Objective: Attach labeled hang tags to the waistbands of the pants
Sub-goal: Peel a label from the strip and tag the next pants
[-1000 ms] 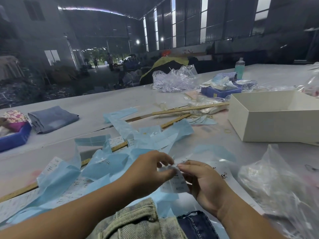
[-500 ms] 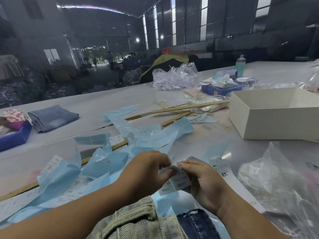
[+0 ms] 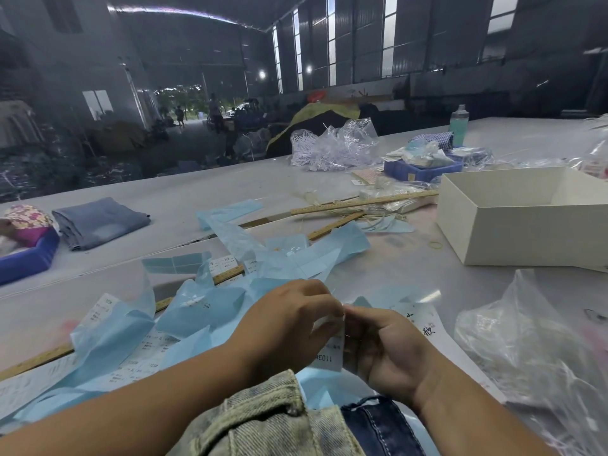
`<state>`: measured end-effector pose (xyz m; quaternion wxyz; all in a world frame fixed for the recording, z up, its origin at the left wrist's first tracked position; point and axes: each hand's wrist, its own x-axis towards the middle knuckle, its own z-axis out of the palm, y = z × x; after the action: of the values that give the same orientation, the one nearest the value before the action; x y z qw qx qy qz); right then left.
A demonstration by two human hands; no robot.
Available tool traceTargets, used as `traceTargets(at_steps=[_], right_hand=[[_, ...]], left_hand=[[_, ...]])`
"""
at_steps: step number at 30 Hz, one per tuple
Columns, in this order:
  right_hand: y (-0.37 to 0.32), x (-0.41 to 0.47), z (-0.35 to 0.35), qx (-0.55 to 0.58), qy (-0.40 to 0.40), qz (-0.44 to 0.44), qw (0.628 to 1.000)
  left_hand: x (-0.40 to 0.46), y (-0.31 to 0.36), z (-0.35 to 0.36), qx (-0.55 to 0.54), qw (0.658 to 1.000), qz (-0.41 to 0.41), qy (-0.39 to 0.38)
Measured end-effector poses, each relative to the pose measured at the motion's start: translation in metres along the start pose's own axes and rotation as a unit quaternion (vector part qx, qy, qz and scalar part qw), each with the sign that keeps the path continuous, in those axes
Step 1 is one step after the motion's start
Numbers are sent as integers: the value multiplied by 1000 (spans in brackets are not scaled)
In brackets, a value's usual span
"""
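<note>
Both hands meet just above the near edge of the wide grey worktable (image 3: 378, 268). The left hand (image 3: 289, 324) and the right hand (image 3: 388, 353) each pinch the top edge of a small white printed paper label (image 3: 329, 353) — fingertips almost touching one another, the label hanging down between the palms with dark printed digits along its lower part. Directly below the wrists lie two pairs of pants: a faded olive-grey denim waistband (image 3: 263, 419) on the left, touching a dark blue denim waistband with pale stitching (image 3: 378, 426) on the right. Around the hands, strips of pale blue backing paper (image 3: 210, 307) lie crumpled over a long wooden ruler (image 3: 227, 278), some with white labels stuck on them. A crinkled clear plastic bag (image 3: 533, 357) sits just right of the right hand. Farther back stands an open white cardboard box (image 3: 513, 232) — well apart from a folded grey-blue garment (image 3: 98, 222) at the left.
</note>
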<state>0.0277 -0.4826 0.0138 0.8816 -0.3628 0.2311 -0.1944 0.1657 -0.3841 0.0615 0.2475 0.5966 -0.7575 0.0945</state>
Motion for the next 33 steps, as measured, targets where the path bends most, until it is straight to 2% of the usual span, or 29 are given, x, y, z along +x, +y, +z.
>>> traceTargets(at_steps=[4,7,10,12,15,18,20,23,25,28,30,33], right_hand=[[1,4,-1,-55,50,12,997],[-1,10,-3,-133,150,-8,980],[-6,18,-10,-204,236,-7,950],[-7,20,-17,-319,257,8,912],[-6,14,-23,-483,244,-2,841],[-14,-5,-28,-545,222,16,808],[-24,-27,-42,-605,215,-13,767],[-36,-62,-70,-706,267,-67,653],[-39,-77,-86,-715,312,-62,623],[-37,-83,-94,-759,314,16,571],[-35,-81,-96,-777,302,53,550],[-36,-75,-96,-763,310,77,562]], left_hand=[[1,-1,0,24,999,28,3],[2,0,-2,34,999,25,10],[9,4,-15,-1,1000,-19,22],[22,9,-29,-32,997,-60,35],[55,23,-51,-76,986,-139,49],[96,41,-56,-115,967,-224,-42],[118,54,-46,-112,953,-261,-103],[140,70,-13,-181,914,-344,-116],[142,79,18,-247,870,-415,-97],[119,90,66,-312,800,-505,-86],[104,93,81,-339,762,-545,-83],[100,86,84,-373,732,-569,-43]])
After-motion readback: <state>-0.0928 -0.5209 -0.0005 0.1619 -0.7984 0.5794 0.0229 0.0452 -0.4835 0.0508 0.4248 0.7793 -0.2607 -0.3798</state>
